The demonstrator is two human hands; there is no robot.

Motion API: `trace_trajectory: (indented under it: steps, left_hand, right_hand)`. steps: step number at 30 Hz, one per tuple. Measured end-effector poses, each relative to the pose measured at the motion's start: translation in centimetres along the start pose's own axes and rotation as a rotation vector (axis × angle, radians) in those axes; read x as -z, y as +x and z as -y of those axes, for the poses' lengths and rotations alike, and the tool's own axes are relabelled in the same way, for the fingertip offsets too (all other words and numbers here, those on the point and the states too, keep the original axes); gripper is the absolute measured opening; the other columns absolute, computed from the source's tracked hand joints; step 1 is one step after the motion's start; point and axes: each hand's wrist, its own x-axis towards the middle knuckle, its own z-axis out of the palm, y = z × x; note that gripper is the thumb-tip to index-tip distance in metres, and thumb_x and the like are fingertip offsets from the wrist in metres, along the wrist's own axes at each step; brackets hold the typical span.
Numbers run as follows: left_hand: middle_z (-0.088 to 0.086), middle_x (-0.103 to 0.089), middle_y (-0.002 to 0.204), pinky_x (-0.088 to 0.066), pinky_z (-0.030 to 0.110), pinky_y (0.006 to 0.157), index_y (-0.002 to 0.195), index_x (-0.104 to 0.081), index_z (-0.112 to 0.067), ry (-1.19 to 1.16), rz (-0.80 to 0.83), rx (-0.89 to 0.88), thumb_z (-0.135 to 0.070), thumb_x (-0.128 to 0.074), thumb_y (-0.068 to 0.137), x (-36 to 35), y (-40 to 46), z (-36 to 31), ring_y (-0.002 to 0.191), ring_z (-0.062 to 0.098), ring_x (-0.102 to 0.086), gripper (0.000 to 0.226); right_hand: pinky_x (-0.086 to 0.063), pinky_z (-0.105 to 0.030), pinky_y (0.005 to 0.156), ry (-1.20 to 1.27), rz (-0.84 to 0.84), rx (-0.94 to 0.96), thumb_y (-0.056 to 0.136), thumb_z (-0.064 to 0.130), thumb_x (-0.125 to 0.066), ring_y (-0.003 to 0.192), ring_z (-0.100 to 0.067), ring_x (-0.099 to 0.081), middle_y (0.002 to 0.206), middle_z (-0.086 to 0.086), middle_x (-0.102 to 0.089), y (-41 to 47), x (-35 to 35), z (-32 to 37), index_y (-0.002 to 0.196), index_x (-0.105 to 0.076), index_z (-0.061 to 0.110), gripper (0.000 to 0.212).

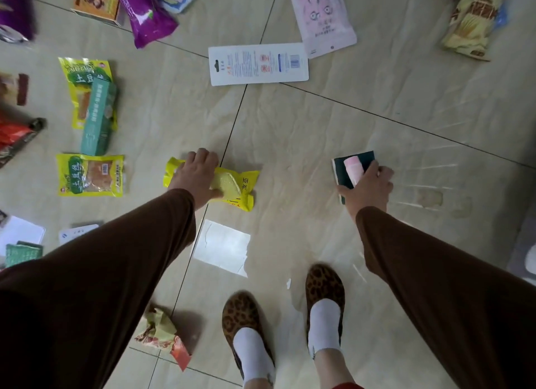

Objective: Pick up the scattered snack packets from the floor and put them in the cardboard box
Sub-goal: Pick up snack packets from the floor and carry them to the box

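While both brown sleeves reach down toward the tiled floor (333,121), the left hand (200,176) lies on a yellow snack packet (232,185) near the middle of the floor, its fingers (203,156) curled over the far edge and the thumb pressed on the near side, so it grips the packet where it lies. The right hand (369,188) holds a dark green packet (359,161) together with a small pink packet (354,169) (the pink one lies on top of the green), fingers wrapped around the right edge and thumb at the near corner; whether this pair touches the floor I cannot tell.

Scattered packets cover the rest of the floor. At the left edge, 2 yellow-green packets (90,175) lie one beyond the other, with a teal box (98,118) resting across the farther one. A white card (258,64) lies at the far middle, just touching a pale pink pouch (322,14) beyond it. A purple packet (145,14) and an orange box (95,2) sit at the far left corner, and a cream-and-brown packet (472,20) at the far right corner. A crumpled wrapper (162,333) lies near the left sleeve, beside 2 leopard-print shoes (324,287) with white socks. A white square of paper (222,248) is stuck to the floor just in front of the shoes.
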Motion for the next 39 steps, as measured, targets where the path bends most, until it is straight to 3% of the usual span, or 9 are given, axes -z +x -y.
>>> trace_trajectory:
  steps: [2,4,8,10,15,21,26,35,39]
  left_hand:
    - [0.007,-0.041,0.143,-0.036,0.048,0.107,0.14,-0.04,-0.019,0.093,0.086,-0.027,-0.049,-0.086,0.063,-1.3,0.5,0.5,0.132,0.032,-0.038,0.095]
    - [0.003,-0.037,0.153,-0.025,0.044,0.115,0.149,-0.031,-0.021,0.182,0.122,-0.041,-0.058,-0.08,0.066,-2.4,0.7,0.8,0.141,0.028,-0.032,0.103]
    - [0.008,-0.052,0.135,-0.035,0.044,0.103,0.143,-0.033,-0.018,0.153,0.104,0.05,-0.064,-0.078,0.065,-3.7,1.0,0.2,0.126,0.032,-0.045,0.102]
    - [0.009,-0.056,0.128,-0.041,0.044,0.096,0.136,-0.038,-0.015,0.032,0.12,0.137,-0.064,-0.08,0.061,-4.0,0.8,-0.5,0.121,0.033,-0.049,0.099]
    - [0.009,-0.063,0.111,-0.051,0.04,0.084,0.114,-0.04,-0.016,-0.322,0.156,0.357,-0.052,-0.083,0.061,-4.6,-1.1,-2.4,0.103,0.033,-0.063,0.077]
    - [0.006,-0.062,0.099,-0.047,0.038,0.072,0.107,-0.035,-0.016,-0.587,0.1,0.504,-0.049,-0.078,0.068,-3.3,-8.0,-4.6,0.09,0.032,-0.062,0.067]
    - [0.007,-0.062,0.098,-0.045,0.038,0.072,0.105,-0.035,-0.017,-0.833,-0.002,0.56,-0.044,-0.081,0.068,1.0,-16.0,-4.7,0.088,0.032,-0.06,0.065]
    - [-0.002,-0.064,0.092,-0.057,0.044,0.078,0.106,-0.043,-0.021,-1.165,-0.206,0.731,-0.045,-0.08,0.061,6.6,-32.3,-1.2,0.086,0.024,-0.065,0.063]
    - [-0.004,-0.067,0.099,-0.056,0.038,0.078,0.109,-0.045,-0.024,-1.267,-0.294,0.813,-0.043,-0.082,0.064,6.7,-39.9,0.9,0.089,0.02,-0.067,0.061]
  right_hand:
    - [-0.039,-0.044,0.106,-0.085,0.031,-0.003,0.079,0.049,-0.081,0.135,-0.041,-0.039,0.155,-0.023,-0.03,0.6,-0.9,-0.2,0.158,-0.013,0.0,0.115]
    - [-0.04,-0.043,0.105,-0.145,0.044,-0.008,0.077,0.058,-0.078,0.134,-0.04,-0.04,0.15,-0.025,-0.038,1.1,-1.5,-0.2,0.158,-0.008,-0.003,0.123]
    - [-0.043,-0.041,0.1,-0.227,0.009,-0.011,0.071,0.07,-0.076,0.132,-0.037,-0.04,0.142,-0.023,-0.047,2.0,-1.6,-0.3,0.157,-0.01,-0.004,0.132]
    - [-0.041,-0.044,0.102,-0.207,0.01,-0.029,0.068,0.069,-0.079,0.131,-0.037,-0.041,0.144,-0.022,-0.046,2.2,-1.9,-0.2,0.156,-0.011,-0.002,0.132]
    - [-0.044,-0.049,0.102,-0.05,0.097,-0.08,0.074,0.038,-0.086,0.129,-0.041,-0.046,0.143,-0.023,-0.043,1.1,-2.7,0.6,0.157,-0.011,0.008,0.115]
    - [-0.044,-0.044,0.101,0.03,0.236,0.14,0.072,0.027,-0.083,0.122,-0.039,-0.052,0.136,-0.017,-0.05,-6.4,-1.2,2.7,0.151,-0.027,0.011,0.098]
    - [-0.045,-0.046,0.101,0.072,0.27,0.237,0.07,0.027,-0.084,0.125,-0.038,-0.051,0.136,-0.014,-0.051,-15.1,2.5,4.6,0.145,-0.034,0.009,0.092]
    - [-0.047,-0.049,0.1,0.088,0.332,0.436,0.067,0.028,-0.087,0.121,-0.036,-0.053,0.132,-0.012,-0.054,-28.8,7.1,8.2,0.142,-0.039,0.011,0.09]
    - [-0.048,-0.052,0.1,0.07,0.367,0.511,0.065,0.03,-0.087,0.12,-0.036,-0.054,0.131,-0.01,-0.054,-34.9,7.6,10.5,0.14,-0.04,0.014,0.09]
